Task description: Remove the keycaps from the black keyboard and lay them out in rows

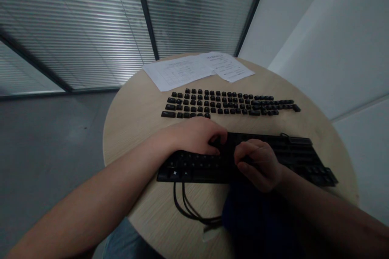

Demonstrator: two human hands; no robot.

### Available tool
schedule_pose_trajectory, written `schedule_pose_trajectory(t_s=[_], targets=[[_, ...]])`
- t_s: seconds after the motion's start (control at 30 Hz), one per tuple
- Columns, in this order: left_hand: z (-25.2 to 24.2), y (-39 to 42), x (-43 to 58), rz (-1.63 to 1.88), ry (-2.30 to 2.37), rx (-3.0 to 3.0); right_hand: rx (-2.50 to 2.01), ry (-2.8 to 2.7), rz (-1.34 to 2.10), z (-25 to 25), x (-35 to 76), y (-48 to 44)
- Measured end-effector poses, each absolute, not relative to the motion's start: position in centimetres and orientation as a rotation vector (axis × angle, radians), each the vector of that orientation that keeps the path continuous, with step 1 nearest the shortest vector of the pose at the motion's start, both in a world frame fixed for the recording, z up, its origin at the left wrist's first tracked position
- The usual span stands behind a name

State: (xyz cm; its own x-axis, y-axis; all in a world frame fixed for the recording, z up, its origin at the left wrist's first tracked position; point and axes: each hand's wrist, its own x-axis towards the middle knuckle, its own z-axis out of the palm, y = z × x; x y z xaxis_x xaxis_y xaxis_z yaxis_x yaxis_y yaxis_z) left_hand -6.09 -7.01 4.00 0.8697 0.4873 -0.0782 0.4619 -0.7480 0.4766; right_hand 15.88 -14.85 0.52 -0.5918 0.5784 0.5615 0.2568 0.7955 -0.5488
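Observation:
A black keyboard (197, 174) with many of its keycaps off lies on the round table, slightly turned. My left hand (197, 135) rests over its left part, fingers curled at the far edge and thumb bent onto the key area, gripping it. Above the keyboard's middle, my right hand (259, 164) is closed in a pinch; a dark bit shows between thumb and fingers, too dim to name. Beyond the keyboard, loose black keycaps (199, 103) are laid out in rows on the tabletop.
Printed paper sheets (182, 71) lie at the far side of the wooden table (130, 101). A black cable (188, 212) loops at the near edge, beside dark blue cloth (243, 214). Blinds (75, 28) stand behind the table, a white wall (334, 28) to the right.

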Motion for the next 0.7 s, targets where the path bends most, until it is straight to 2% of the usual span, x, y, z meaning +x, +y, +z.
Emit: schedule_pose_trajectory(t_s=[0.27, 0.7], targets=[[4.2, -7.2, -6.1, 0.081, 0.655, 2.514, -0.761, -1.798, 0.848, -1.1, 16.8, -15.2], [4.8, -7.2, -6.4, 0.389, 0.46, 2.394, -0.813, -2.073, 0.331, 1.7, 16.0, -15.0]])
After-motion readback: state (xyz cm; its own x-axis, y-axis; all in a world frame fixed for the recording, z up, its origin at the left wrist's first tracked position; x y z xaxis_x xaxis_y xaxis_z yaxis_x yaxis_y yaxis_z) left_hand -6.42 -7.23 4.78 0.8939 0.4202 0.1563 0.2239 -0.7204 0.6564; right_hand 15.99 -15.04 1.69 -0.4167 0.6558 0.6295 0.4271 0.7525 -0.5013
